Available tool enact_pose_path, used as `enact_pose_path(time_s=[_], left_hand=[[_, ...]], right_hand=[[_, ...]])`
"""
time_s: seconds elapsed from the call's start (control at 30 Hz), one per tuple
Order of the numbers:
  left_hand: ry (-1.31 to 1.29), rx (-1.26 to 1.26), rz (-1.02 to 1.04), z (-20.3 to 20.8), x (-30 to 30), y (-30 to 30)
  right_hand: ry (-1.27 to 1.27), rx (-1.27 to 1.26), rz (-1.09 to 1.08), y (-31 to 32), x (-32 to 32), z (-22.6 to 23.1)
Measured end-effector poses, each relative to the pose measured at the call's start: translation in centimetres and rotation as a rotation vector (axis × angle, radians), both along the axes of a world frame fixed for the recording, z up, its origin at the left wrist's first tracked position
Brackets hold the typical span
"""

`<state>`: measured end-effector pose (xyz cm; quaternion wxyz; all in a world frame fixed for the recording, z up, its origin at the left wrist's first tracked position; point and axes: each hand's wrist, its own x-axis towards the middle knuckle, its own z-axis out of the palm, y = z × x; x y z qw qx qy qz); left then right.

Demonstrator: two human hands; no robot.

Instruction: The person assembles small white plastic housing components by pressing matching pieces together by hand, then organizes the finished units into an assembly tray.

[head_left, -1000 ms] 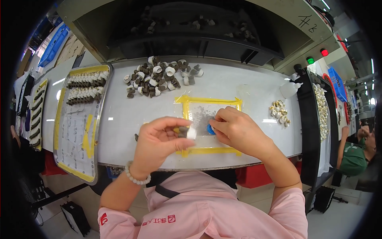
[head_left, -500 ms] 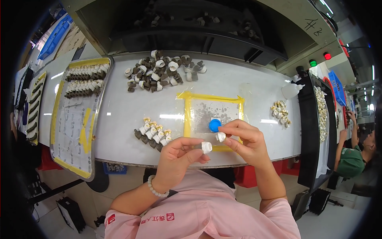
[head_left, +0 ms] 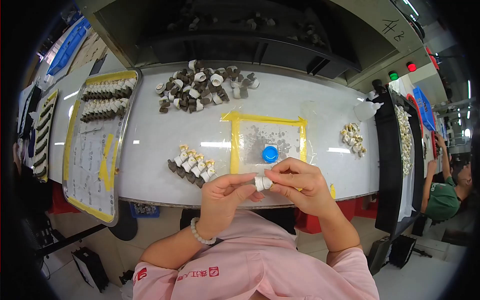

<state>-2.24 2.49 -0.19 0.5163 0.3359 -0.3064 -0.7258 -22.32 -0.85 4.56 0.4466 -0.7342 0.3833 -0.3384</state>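
Close to the table's front edge, my left hand (head_left: pixel 225 196) is closed around a white-and-grey figurine body (head_left: pixel 259 184). My right hand (head_left: pixel 303 187) pinches a small white head piece (head_left: pixel 267 184) with its fingertips. The two white parts touch end to end, and fingers cover much of both. Just beyond my hands, a round blue pot (head_left: pixel 270 154) sits inside a yellow-taped square (head_left: pixel 235 145) on the table. Left of it lies a short row of joined figurines (head_left: pixel 192 166) with gold-topped heads.
Loose figurine bodies (head_left: pixel 200 92) are heaped at the back. Small white-and-gold pieces (head_left: pixel 353 140) lie at the right, near a white squeeze bottle (head_left: pixel 366 111). At the left, a metal tray (head_left: pixel 95 215) carries figurine rows. A black bin (head_left: pixel 391 200) borders the right side. A co-worker in green (head_left: pixel 444 200) sits beyond.
My right hand has moved left and slightly down, bringing the head piece from beside the blue pot against the body in my left hand. The body has turned a little.
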Motion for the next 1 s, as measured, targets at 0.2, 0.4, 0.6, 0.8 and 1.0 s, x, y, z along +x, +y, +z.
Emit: enact_pose_path(time_s=[0.2, 0.4, 0.6, 0.8, 1.0], left_hand=[[0.009, -0.028, -0.015, -0.2, 0.2, 0.0], [-0.049, 0.065, -0.074, 1.2, 0.4, 0.5], [-1.185, -0.715, 0.221, 3.6, 5.9, 1.5], [-1.54, -0.647, 0.259, 3.1, 7.8, -0.1], [-1.394, -0.675, 0.169, 2.3, 8.4, -1.1]], right_hand=[[-0.022, 0.021, 0.016, -0.1, 0.2, -0.7], [-0.017, 0.125, 0.049, 0.2, -0.5, -0.6], [0.016, -0.047, 0.033, -0.3, 1.1, -1.2], [0.092, -0.356, 0.131, -1.3, 5.1, -1.9], [0.164, -0.499, 0.172, -1.6, 6.6, -2.6]])
